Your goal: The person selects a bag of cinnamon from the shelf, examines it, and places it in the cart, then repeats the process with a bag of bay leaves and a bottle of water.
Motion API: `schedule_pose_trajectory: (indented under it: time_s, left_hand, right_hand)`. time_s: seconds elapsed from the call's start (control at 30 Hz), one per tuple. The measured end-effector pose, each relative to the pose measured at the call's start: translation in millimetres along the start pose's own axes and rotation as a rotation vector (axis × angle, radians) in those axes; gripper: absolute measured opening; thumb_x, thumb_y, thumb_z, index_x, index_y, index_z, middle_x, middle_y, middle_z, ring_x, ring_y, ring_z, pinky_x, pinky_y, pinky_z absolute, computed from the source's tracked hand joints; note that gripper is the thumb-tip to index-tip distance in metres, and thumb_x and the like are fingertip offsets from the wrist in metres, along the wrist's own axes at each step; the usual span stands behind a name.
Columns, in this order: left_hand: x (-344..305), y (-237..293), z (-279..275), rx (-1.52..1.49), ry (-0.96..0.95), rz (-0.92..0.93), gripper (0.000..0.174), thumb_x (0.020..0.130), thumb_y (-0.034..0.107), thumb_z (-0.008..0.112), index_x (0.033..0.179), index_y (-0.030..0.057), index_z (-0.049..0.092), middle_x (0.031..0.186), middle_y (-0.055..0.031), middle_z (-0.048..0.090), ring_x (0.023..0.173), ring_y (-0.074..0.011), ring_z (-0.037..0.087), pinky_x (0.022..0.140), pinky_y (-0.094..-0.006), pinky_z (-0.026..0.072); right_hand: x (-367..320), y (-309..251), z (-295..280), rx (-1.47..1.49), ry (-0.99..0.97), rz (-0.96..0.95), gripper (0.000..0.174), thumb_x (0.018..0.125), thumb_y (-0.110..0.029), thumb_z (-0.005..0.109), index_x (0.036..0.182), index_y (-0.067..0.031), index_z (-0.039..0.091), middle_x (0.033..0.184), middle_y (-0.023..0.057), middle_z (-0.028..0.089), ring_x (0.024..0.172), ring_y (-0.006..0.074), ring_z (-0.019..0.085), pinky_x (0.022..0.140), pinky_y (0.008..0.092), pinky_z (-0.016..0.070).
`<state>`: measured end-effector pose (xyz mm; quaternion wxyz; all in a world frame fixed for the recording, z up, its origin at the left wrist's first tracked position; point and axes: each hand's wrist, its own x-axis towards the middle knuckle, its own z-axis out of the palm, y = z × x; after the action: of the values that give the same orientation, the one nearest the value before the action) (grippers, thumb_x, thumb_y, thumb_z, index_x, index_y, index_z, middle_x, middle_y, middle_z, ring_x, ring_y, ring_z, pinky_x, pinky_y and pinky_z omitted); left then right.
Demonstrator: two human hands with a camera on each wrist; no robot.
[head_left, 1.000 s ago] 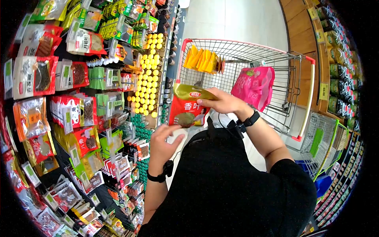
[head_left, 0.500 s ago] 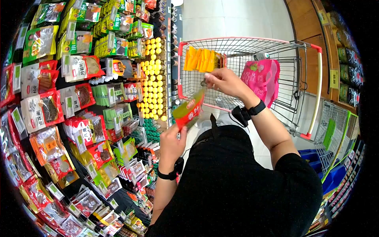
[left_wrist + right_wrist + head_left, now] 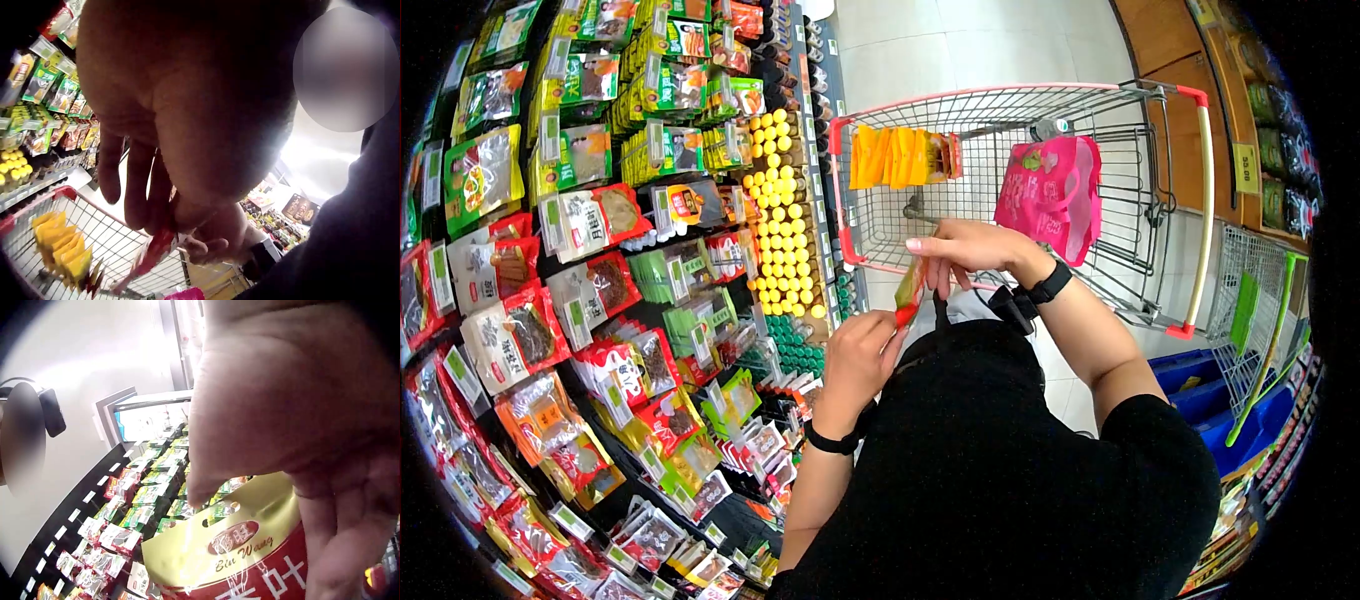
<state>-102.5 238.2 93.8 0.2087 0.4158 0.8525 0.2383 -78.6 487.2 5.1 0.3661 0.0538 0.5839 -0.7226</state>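
Observation:
My left hand (image 3: pixel 857 360) pinches the red lower part of a bay leaf packet (image 3: pixel 908 292), which stands nearly edge-on in the head view. The packet has a gold top with a hang hole and white lettering on red, clear in the right wrist view (image 3: pixel 244 562). Just over its top edge is my right hand (image 3: pixel 975 247), thumb reaching left and fingers pointing down beside the packet. Those fingers (image 3: pixel 340 537) lie along the packet's right side in the right wrist view. In the left wrist view the packet (image 3: pixel 150 256) extends below my left hand (image 3: pixel 181 125).
A shopping cart (image 3: pixel 1000 93) stands ahead, holding a row of yellow packets (image 3: pixel 890 157), a pink bag (image 3: pixel 1055 200) and a bottle (image 3: pixel 1048 129). Shelves of hanging spice packets (image 3: pixel 590 215) and yellow-capped bottles (image 3: pixel 780 220) line the left. Another cart (image 3: pixel 1250 310) stands at right.
The packet went from my right hand to my left and turned from facing up to edge-on. My right hand let go, reached forward, then came back to the packet's top.

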Motion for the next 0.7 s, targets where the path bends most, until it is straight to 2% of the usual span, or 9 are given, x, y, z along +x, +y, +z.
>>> schedule_pose_trajectory:
  time_s: [0.13,0.27,0.3,0.4,0.43,0.53,0.57,0.67,0.7]
  left_hand:
    - [3.6,-2.8,-1.2,0.036,-0.064,0.089,0.015,0.079,0.01,0.078,0.086,0.0008,0.067,0.088,-0.0133,0.067,0.08,-0.0335,0.065,0.069,-0.0415,0.0511]
    - [9.6,3.0,2.7,0.06,-0.097,0.119,0.014,0.079,0.009,0.077,0.085,0.0011,0.067,0.087,-0.0107,0.067,0.08,-0.0315,0.064,0.072,-0.0421,0.0496]
    - [11.9,4.8,2.1,0.054,-0.12,0.102,0.016,0.079,0.01,0.077,0.089,0.0012,0.068,0.088,-0.0107,0.067,0.082,-0.0315,0.064,0.074,-0.042,0.05]
    - [15.4,7.0,0.4,0.019,-0.15,0.063,0.027,0.081,0.014,0.078,0.103,0.0026,0.069,0.095,-0.0108,0.068,0.089,-0.0309,0.065,0.08,-0.0409,0.0503]
    - [14.5,4.7,1.8,-0.007,-0.137,0.057,0.033,0.081,0.016,0.077,0.11,0.0037,0.068,0.1,-0.0108,0.068,0.093,-0.0302,0.064,0.082,-0.0402,0.0499]
    - [14.3,2.1,2.6,-0.046,-0.106,0.027,0.042,0.082,0.021,0.078,0.119,0.0047,0.066,0.113,-0.012,0.066,0.102,-0.0317,0.063,0.087,-0.0405,0.0497]
    - [14.9,0.8,2.3,-0.052,-0.097,0.016,0.044,0.082,0.022,0.078,0.121,0.0047,0.066,0.116,-0.0125,0.065,0.104,-0.0329,0.063,0.089,-0.041,0.0497]
    - [13.9,-4.0,2.2,-0.08,-0.106,-0.027,0.045,0.081,0.023,0.079,0.12,0.0044,0.065,0.12,-0.0127,0.063,0.107,-0.0347,0.061,0.091,-0.0424,0.0496]
    - [13.3,-4.3,1.2,-0.071,-0.103,-0.024,0.043,0.083,0.022,0.077,0.12,0.0042,0.065,0.119,-0.0125,0.063,0.107,-0.0345,0.061,0.091,-0.0425,0.0495]
  right_hand:
    - [-2.6,8.3,-3.2,0.024,-0.086,0.018,0.088,0.094,-0.072,0.043,0.088,0.0112,0.072,0.073,0.0181,0.073,0.051,0.0194,0.065,0.046,0.0287,0.0525]
    - [-5.5,7.2,-2.4,0.145,-0.027,0.133,0.082,0.097,-0.065,0.043,0.088,0.0113,0.07,0.074,0.0187,0.073,0.054,0.0183,0.068,0.046,0.026,0.0509]
    - [-0.6,16.1,-2.4,0.215,-0.029,0.168,0.062,0.097,-0.051,0.05,0.097,0.0087,0.068,0.076,0.0164,0.073,0.056,0.0179,0.069,0.047,0.0246,0.0483]
    - [-7.6,31.5,-6.5,0.289,-0.004,0.103,0.045,0.094,-0.036,0.055,0.11,0.0044,0.063,0.085,0.0151,0.073,0.056,0.0186,0.07,0.047,0.0246,0.0471]
    - [-14.6,25.8,-12.6,0.346,-0.072,0.089,0.038,0.089,-0.025,0.059,0.117,0.0008,0.057,0.093,0.0111,0.071,0.067,0.0159,0.07,0.056,0.0248,0.0489]
    - [-23.0,33.9,-18.7,0.188,0.21,0.073,0.031,0.089,-0.019,0.06,0.114,-0.001,0.06,0.095,0.0044,0.065,0.079,0.0112,0.063,0.066,0.0258,0.0503]
    - [-27.8,33.0,-25.2,0.296,0.196,0.065,0.03,0.09,-0.018,0.062,0.114,-0.0021,0.058,0.095,0.0015,0.062,0.088,0.0104,0.058,0.074,0.0263,0.0505]
    - [-39.3,32.9,-52.2,0.069,0.434,0.158,0.03,0.095,-0.023,0.059,0.113,0.0012,0.061,0.096,0.004,0.066,0.087,0.0129,0.062,0.076,0.0296,0.0522]
    - [-33.1,57.9,-71.9,-0.006,0.473,0.107,0.029,0.096,-0.022,0.057,0.112,0.0026,0.062,0.096,0.0054,0.067,0.087,0.0141,0.063,0.076,0.0303,0.0533]
